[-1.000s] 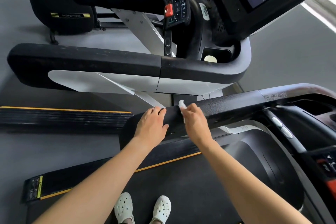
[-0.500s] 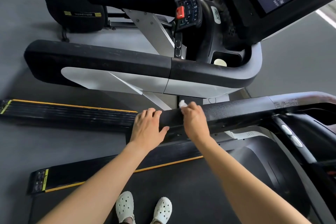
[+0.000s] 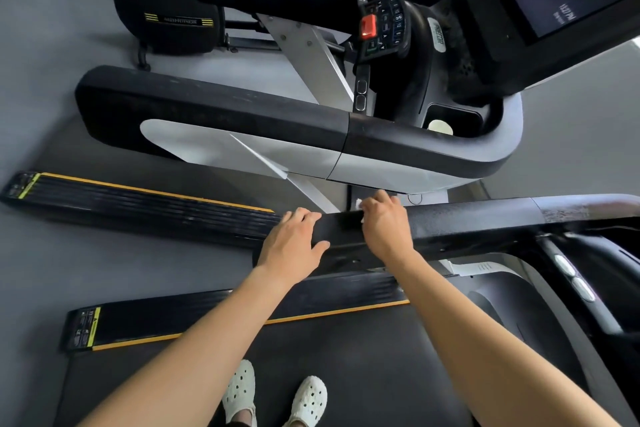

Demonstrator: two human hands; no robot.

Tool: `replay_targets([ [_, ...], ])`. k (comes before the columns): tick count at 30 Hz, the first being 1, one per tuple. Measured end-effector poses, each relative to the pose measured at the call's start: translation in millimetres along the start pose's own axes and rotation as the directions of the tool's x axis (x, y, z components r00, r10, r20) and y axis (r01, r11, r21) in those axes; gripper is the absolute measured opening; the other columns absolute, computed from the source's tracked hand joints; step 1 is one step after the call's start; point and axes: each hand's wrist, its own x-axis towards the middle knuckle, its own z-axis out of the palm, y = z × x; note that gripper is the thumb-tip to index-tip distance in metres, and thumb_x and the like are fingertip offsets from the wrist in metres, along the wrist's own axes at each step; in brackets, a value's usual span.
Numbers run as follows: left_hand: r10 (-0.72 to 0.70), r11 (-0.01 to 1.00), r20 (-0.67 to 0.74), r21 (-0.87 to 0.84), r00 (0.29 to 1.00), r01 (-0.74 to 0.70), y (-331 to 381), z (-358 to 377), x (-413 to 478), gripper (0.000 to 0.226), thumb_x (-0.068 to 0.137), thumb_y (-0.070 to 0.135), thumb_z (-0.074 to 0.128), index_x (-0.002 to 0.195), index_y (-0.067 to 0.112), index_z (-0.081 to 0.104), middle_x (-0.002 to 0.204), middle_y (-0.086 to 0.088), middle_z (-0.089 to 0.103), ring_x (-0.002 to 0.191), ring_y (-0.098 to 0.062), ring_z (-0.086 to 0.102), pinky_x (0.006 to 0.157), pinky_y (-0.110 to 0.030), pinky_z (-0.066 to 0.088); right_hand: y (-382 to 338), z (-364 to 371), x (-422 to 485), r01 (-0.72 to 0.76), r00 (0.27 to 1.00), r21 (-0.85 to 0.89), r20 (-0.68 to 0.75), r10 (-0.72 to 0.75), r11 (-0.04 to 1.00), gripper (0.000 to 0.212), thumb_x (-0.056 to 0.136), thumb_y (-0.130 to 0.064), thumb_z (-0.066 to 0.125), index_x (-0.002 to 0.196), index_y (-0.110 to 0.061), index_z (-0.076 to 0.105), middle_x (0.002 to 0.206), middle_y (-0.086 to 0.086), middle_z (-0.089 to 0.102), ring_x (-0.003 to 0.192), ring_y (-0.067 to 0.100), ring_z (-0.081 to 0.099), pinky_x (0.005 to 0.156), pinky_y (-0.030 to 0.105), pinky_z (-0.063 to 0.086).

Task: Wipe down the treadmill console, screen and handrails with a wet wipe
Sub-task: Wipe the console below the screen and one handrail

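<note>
Handrail (image 3: 467,222) runs from frame centre to the right edge. My left hand (image 3: 294,243) rests on its near end, fingers relaxed, gripping nothing. My right hand (image 3: 384,227) sits just beside it, curled over the rail top and pinching the wet wipe (image 3: 358,203), only a white bit showing at my fingertips. Both hands barely shifted along the rail over the last second, so I judge I'm still scrubbing this end, console and screen not reached

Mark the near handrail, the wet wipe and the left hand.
handrail (image 3: 467,222), head view, bare black top face.
wet wipe (image 3: 358,203), head view, white corner showing at the handrail's far edge.
left hand (image 3: 294,243), head view, back of the hand.
</note>
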Motion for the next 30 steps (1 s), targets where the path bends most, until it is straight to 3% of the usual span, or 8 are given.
replay_targets([
  [4,0.003,0.996,-0.015,0.085,1.0,-0.001,5.6,2.3,0.6,0.056,0.098,0.047,0.06,0.146,0.02,0.046,0.14,-0.001,0.052,0.126,-0.021,0.05,0.103,-0.039,0.049,-35.7,3.0,-14.0,0.213,0.976,-0.004,0.035,-0.213,0.977,0.023,0.09,-0.008,0.062,0.111,-0.012,0.071,0.102,0.004,0.059,0.086,0.025,0.05,0.07,0.034,0.037],
  [8,-0.01,0.984,-0.041,0.178,0.999,0.017,18.2,5.8,1.5,0.051,0.1,0.045,0.056,0.141,0.016,0.048,0.138,-0.006,0.053,0.128,-0.024,0.05,0.107,-0.04,0.046,-19.4,4.4,-17.2,0.215,0.976,0.022,-0.037,-0.214,0.976,0.024,0.088,-0.001,0.068,0.11,-0.011,0.073,0.093,0.004,0.059,0.079,0.022,0.045,0.066,0.033,0.042],
  [13,0.108,0.977,-0.073,0.194,0.991,-0.092,41.1,14.5,-0.5,0.05,0.103,0.036,0.053,0.147,0.013,0.046,0.153,-0.006,0.042,0.141,-0.023,0.039,0.118,-0.038,0.036,55.1,-0.8,-29.4,-0.087,0.983,0.175,-0.142,0.113,0.981,0.016,0.094,0.002,0.064,0.103,-0.004,0.076,0.093,0.006,0.058,0.084,0.024,0.053,0.07,0.028,0.046],
  [18,0.227,0.96,-0.031,0.174,0.973,-0.218,62.0,25.4,3.3,0.049,0.105,0.028,0.05,0.151,0.014,0.043,0.158,-0.004,0.038,0.146,-0.021,0.034,0.12,-0.034,0.031,103.3,-9.1,-47.3,-0.455,0.831,0.414,-0.121,0.543,0.789,0.022,0.099,-0.019,0.065,0.112,-0.006,0.077,0.102,0.007,0.065,0.089,0.024,0.063,0.077,0.024,0.038],
  [21,0.209,0.953,0.005,0.222,0.978,-0.205,69.8,31.4,7.2,0.05,0.104,0.03,0.051,0.151,0.016,0.043,0.159,-0.004,0.038,0.146,-0.022,0.035,0.121,-0.038,0.03,86.0,-8.6,-53.0,-0.399,0.859,0.466,-0.112,0.5,0.79,0.02,0.098,-0.02,0.067,0.105,-0.006,0.078,0.097,0.004,0.065,0.087,0.022,0.063,0.076,0.024,0.039],
  [26,0.164,0.936,0.014,0.313,0.986,-0.16,82.0,36.3,6.0,0.05,0.1,0.032,0.057,0.147,0.017,0.046,0.152,-0.004,0.045,0.138,-0.024,0.042,0.115,-0.041,0.036,59.2,0.3,-68.1,-0.097,0.983,0.401,-0.102,0.15,0.911,0.015,0.101,-0.015,0.063,0.106,-0.007,0.074,0.1,-0.004,0.055,0.078,0.015,0.06,0.072,0.02,0.041],
  [28,0.167,0.926,0.018,0.34,0.986,-0.163,84.5,37.0,4.9,0.05,0.101,0.032,0.058,0.147,0.016,0.046,0.152,-0.005,0.045,0.137,-0.024,0.043,0.115,-0.04,0.037,74.6,-0.3,-68.2,-0.111,0.975,0.407,-0.132,0.179,0.906,0.015,0.101,-0.013,0.062,0.108,-0.006,0.073,0.102,-0.001,0.056,0.08,0.018,0.061,0.074,0.018,0.041],
  [30,0.168,0.917,0.029,0.361,0.985,-0.167,85.2,38.5,3.9,0.052,0.101,0.031,0.057,0.148,0.015,0.045,0.154,-0.006,0.043,0.139,-0.025,0.041,0.117,-0.04,0.035,97.1,-1.4,-68.1,-0.247,0.933,0.447,-0.132,0.336,0.86,0.013,0.1,-0.006,0.062,0.107,-0.005,0.072,0.102,0.001,0.056,0.082,0.017,0.06,0.072,0.01,0.037],
])
